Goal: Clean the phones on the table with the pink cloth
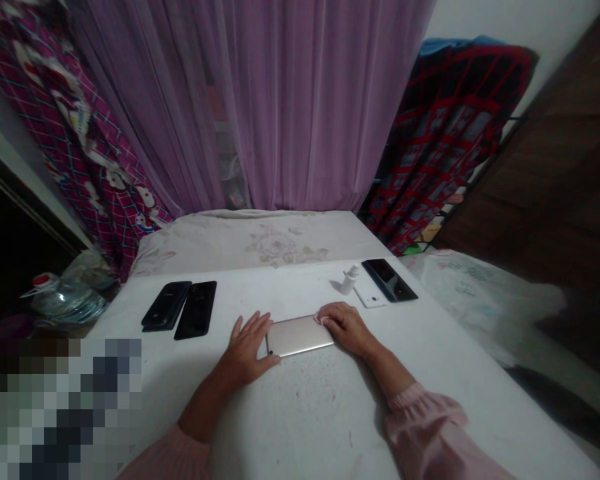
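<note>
A gold smartphone lies back side up on the white table, its camera at the near left corner. My left hand holds its left end, thumb on the near edge and fingers at the far edge. At the phone's right end, my right hand is closed on a small pale cloth or tissue pressed against the phone's back. The fingers cover most of that cloth, so its exact kind is unclear.
Two dark phones lie left. On the right are a small white spray bottle, a white phone and a dark phone. Purple curtains hang behind; a large water bottle stands beyond the left edge.
</note>
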Action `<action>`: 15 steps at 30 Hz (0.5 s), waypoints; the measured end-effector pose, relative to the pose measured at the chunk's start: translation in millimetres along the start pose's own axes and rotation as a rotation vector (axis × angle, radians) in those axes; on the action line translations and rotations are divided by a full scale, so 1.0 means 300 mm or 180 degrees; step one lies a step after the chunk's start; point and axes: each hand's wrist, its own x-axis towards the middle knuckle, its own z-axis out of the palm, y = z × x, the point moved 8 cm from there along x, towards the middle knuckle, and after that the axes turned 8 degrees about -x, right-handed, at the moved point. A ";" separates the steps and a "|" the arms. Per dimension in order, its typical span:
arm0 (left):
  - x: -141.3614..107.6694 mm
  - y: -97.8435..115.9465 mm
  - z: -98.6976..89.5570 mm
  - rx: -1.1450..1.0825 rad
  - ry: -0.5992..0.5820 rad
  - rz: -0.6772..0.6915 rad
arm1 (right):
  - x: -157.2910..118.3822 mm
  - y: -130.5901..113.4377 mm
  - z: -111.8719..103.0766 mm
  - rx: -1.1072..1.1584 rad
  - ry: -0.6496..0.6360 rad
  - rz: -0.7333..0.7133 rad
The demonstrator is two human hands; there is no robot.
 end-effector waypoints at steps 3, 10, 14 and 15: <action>0.006 0.011 -0.011 -0.0010 -0.0031 -0.0055 | 0.016 0.007 -0.001 -0.0104 0.0068 0.0084; 0.009 0.020 -0.016 0.0021 -0.0046 -0.0111 | -0.081 -0.030 -0.036 0.0266 -0.0224 -0.0264; 0.003 0.006 -0.003 0.0013 -0.0050 -0.0040 | -0.124 -0.025 -0.037 0.0339 -0.0652 -0.0200; 0.002 0.002 0.001 0.0012 -0.0066 -0.0027 | -0.120 -0.023 -0.035 0.0336 -0.0697 -0.0199</action>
